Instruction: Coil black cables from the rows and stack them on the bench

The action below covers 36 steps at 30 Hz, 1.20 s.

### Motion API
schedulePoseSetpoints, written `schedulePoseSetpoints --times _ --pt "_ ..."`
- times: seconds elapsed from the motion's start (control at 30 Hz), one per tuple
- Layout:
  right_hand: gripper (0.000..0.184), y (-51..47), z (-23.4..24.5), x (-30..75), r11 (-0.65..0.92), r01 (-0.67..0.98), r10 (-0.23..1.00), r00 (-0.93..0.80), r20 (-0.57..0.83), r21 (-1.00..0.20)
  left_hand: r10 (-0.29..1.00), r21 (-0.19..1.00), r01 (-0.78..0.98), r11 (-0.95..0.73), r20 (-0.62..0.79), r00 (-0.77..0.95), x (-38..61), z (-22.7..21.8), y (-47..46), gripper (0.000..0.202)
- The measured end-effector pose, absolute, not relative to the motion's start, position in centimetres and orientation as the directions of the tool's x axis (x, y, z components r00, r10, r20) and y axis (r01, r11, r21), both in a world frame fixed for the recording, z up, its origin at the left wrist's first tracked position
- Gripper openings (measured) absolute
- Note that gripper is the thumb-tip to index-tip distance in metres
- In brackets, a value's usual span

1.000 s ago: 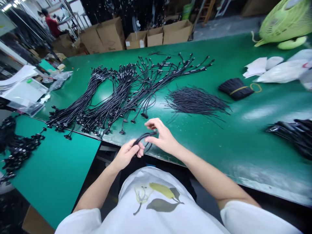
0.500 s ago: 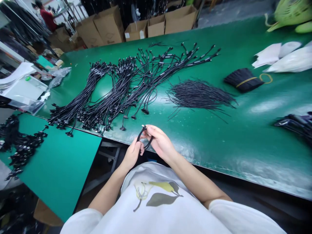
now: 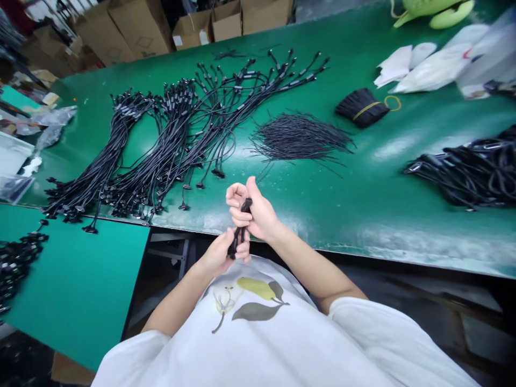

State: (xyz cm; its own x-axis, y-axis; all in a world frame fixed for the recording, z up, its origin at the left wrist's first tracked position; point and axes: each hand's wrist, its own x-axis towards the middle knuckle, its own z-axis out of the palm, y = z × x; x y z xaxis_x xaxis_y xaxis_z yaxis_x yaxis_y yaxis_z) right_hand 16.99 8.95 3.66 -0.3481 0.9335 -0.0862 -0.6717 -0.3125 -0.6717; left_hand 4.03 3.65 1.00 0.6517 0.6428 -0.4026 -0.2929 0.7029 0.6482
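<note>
A folded black cable (image 3: 244,206) is held between both my hands, just above the table's front edge. My left hand (image 3: 220,253) pinches its lower end between thumb and fingers. My right hand (image 3: 260,215) grips the upper end with its lower fingers; the thumb points up and the index finger is curled. Beyond my hands lies a loose pile of thin black ties (image 3: 302,137). To the left, several black cables with connectors (image 3: 177,134) are spread in bunches.
A strapped black bundle (image 3: 360,107) and white bags (image 3: 435,67) lie at the back right of the green table (image 3: 363,215). Coiled black cables (image 3: 471,172) are at the right. A lower green board (image 3: 88,279) adjoins at left. Cardboard boxes (image 3: 137,32) stand behind.
The cable loop is now folded into a tight upright bundle. My right hand has turned, thumb up, and closed its fingers around it. The view has shifted to the right.
</note>
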Motion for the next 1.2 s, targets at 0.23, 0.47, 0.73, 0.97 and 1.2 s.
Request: schedulePoseSetpoints --times 0.23,0.47,0.73,0.97,1.2 --pt "0.028 8.6 3.6 22.1 0.470 0.072 0.860 -0.259 0.439 -0.879 0.714 0.708 -0.263 0.656 -0.468 0.521 3.9 1.7 4.9 0.038" --pt "0.029 4.8 1.2 23.7 0.786 0.593 0.618 -0.767 0.173 -0.174 0.645 0.870 0.480 0.115 -0.433 0.630 3.2 2.0 6.0 0.033" --pt "0.026 4.0 0.1 24.8 0.662 0.656 0.654 -0.742 -0.148 -0.363 0.540 0.500 0.617 -0.608 -0.309 0.783 4.2 1.2 6.8 0.029" --pt "0.032 4.8 -0.7 25.5 0.690 0.666 0.674 -0.734 -0.084 -0.283 0.579 0.747 0.621 -0.237 -0.404 0.708 6.5 1.2 8.1 0.032" --pt "0.026 14.9 1.1 36.2 0.336 0.857 0.938 -0.342 0.057 -0.391 0.768 0.891 0.395 0.225 -0.411 0.490 5.7 0.0 9.3 0.038"
